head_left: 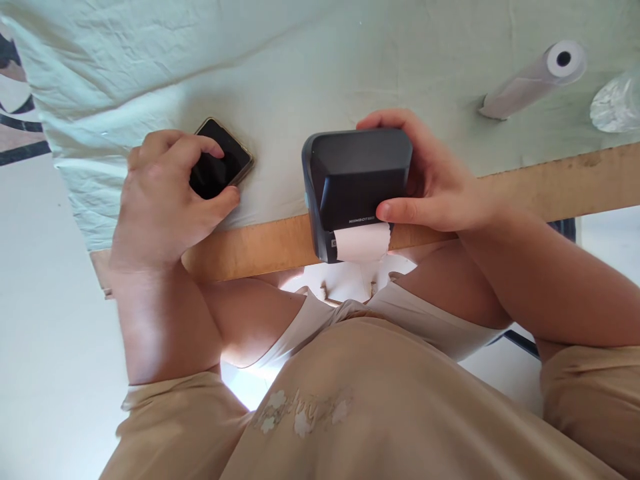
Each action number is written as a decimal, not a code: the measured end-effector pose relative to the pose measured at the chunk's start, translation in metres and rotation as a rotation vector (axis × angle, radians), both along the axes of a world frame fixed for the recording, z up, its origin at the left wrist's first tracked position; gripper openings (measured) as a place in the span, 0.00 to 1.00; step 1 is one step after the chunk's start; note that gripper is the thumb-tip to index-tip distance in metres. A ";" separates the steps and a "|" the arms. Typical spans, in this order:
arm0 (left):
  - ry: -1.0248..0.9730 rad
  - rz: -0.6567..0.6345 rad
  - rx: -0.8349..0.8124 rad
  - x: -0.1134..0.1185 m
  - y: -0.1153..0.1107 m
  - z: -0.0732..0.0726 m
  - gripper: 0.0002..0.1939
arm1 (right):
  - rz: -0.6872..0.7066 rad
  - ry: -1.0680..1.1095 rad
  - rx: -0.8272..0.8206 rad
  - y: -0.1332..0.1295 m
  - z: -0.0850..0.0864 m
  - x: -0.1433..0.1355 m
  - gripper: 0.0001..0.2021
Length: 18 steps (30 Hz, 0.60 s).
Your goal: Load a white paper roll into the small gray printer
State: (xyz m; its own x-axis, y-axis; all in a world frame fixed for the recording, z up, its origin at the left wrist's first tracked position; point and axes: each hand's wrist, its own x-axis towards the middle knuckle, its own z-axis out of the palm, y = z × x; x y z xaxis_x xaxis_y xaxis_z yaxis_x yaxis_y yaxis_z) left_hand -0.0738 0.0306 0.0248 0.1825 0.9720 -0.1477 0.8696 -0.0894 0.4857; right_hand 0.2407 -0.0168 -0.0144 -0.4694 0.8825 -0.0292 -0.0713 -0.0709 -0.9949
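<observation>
My right hand (430, 180) is wrapped round the right side of a dark label printer (365, 160), its thumb on the front beside the brand lettering. A strip of white label paper (363, 241) sticks out of the printer's near end. The printer is at the table's front edge, its near end reaching past the wood. To the left, my left hand (167, 180) has its thumb and fingers about a smartphone (223, 157) with a dark screen and a clear case. My index finger lies over the screen; the other fingers are partly hidden.
A pale green cloth (280, 60) covers the table, with a bare wooden edge (250, 247) at the front. A white paper roll (530, 80) stands upright at the right. Beyond it, a clear plastic or glass object (617, 103) is cut off by the frame.
</observation>
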 end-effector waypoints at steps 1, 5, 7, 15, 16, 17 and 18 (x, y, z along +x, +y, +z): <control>0.025 0.007 -0.016 0.002 -0.001 0.002 0.30 | -0.003 -0.006 -0.003 0.000 0.001 0.000 0.36; 0.150 0.122 -0.119 0.008 -0.007 0.009 0.51 | -0.009 -0.042 -0.014 0.000 0.003 0.000 0.35; 0.163 0.173 -0.169 0.011 -0.009 0.013 0.56 | -0.007 -0.045 -0.006 0.000 0.002 0.001 0.35; 0.193 0.309 -0.260 0.021 -0.003 0.019 0.54 | -0.012 -0.041 0.016 0.000 -0.001 0.000 0.36; 0.193 0.327 -0.249 0.020 -0.002 0.018 0.53 | -0.016 -0.050 0.016 0.000 -0.001 0.000 0.36; 0.183 0.340 -0.240 0.018 -0.002 0.016 0.53 | -0.019 -0.058 0.016 0.000 -0.001 0.000 0.36; 0.164 0.351 -0.237 0.015 -0.001 0.014 0.53 | -0.023 -0.065 0.017 -0.001 -0.001 0.000 0.36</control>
